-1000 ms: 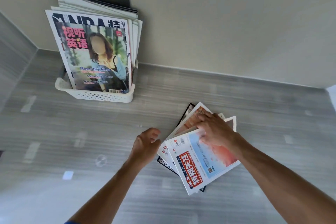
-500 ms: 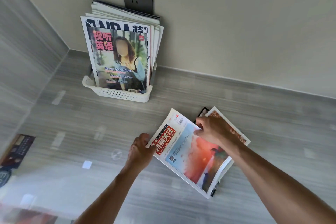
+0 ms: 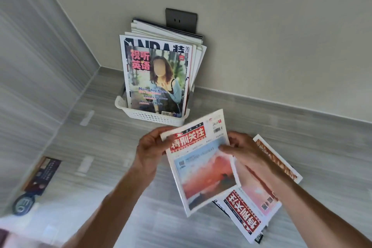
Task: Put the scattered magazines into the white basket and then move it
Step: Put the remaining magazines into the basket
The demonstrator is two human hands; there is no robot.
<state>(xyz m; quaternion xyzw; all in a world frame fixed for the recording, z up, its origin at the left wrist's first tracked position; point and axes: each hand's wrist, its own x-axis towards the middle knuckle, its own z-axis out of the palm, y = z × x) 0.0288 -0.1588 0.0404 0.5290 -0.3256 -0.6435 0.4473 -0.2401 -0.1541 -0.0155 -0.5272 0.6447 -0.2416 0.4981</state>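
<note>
A white perforated basket [image 3: 141, 116] stands on the grey floor against the wall, with several magazines [image 3: 157, 78] upright in it. Just in front of it, both hands hold a magazine with a red title and an orange sky picture [image 3: 198, 164] above the floor. My left hand [image 3: 150, 150] grips its top left corner and my right hand [image 3: 243, 152] grips its right edge. Under my right forearm a small pile of magazines [image 3: 247, 215] lies on the floor; the top one has the same red title.
A dark power socket [image 3: 181, 19] sits on the wall behind the basket. A dark booklet [image 3: 38, 179] lies on the floor at the left, by the side wall. Grey floor spreads between it and the basket.
The red-titled magazine has been lifted off the pile and turned upright, closer to the basket. My left hand has taken hold of its corner. The camera view has shifted left.
</note>
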